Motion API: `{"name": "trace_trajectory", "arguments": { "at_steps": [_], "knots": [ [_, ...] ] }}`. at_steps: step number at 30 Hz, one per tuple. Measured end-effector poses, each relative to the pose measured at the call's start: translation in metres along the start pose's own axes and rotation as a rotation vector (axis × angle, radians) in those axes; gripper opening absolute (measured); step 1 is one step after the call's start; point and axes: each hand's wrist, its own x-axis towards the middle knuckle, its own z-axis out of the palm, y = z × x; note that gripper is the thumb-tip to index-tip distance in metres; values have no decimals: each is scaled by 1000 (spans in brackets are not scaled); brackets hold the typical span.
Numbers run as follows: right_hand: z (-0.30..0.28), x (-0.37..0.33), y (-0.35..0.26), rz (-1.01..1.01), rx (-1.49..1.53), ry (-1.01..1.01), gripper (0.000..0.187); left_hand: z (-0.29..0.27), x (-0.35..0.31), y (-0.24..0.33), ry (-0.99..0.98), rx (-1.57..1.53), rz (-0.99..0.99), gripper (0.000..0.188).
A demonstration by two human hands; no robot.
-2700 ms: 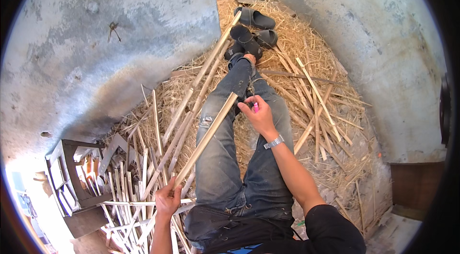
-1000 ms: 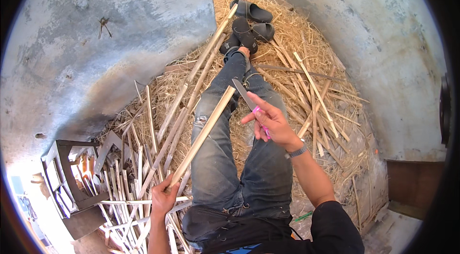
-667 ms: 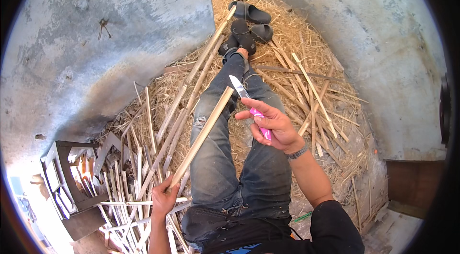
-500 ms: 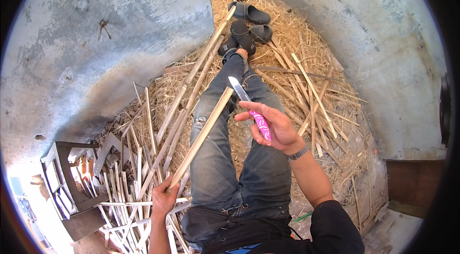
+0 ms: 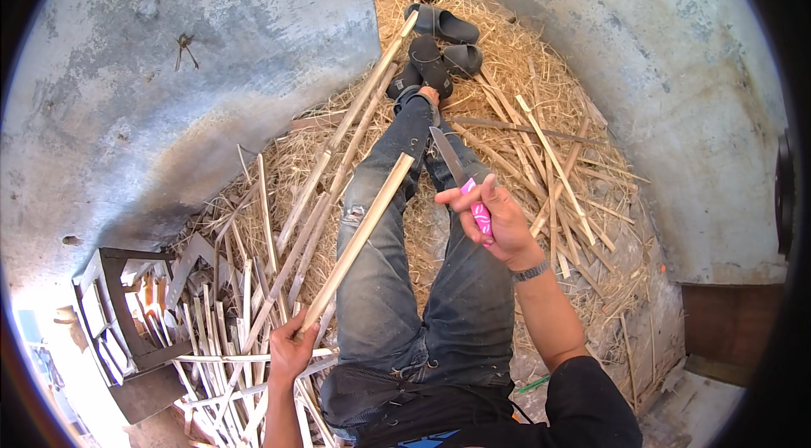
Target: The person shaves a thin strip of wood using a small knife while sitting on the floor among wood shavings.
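My left hand (image 5: 292, 347) is closed round the lower end of a pale split-wood strip (image 5: 358, 241). The strip slants up and to the right across my outstretched legs, and its far end is free. In my right hand (image 5: 498, 224) is a knife (image 5: 451, 158) with a pink, white-patterned handle. Its bare blade points up and to the left, a little right of the strip's far end and apart from it. My thumb and index finger lie along the upper part of the handle, the other fingers curled round it.
Many loose wood strips (image 5: 224, 338) lie at my left beside a dark metal frame (image 5: 135, 313). More strips (image 5: 553, 169) rest on straw shavings at the right. Dark sandals (image 5: 448, 24) sit beyond my feet. Weathered grey walls (image 5: 194, 85) rise on both sides.
My right hand has shifted slightly right and turned, so the knife blade has moved away from the strip's far end. My left hand and the strip have hardly moved.
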Motion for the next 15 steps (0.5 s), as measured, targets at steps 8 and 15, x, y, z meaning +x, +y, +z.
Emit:
{"name": "trace_trajectory", "arguments": {
  "at_steps": [8,15],
  "knots": [
    [23,1,27,-162,-619,349,47,26,16,31,-20,-31,83,46],
    [7,1,73,-83,-695,363,27,52,42,67,4,85,179,43]
  ]
}}
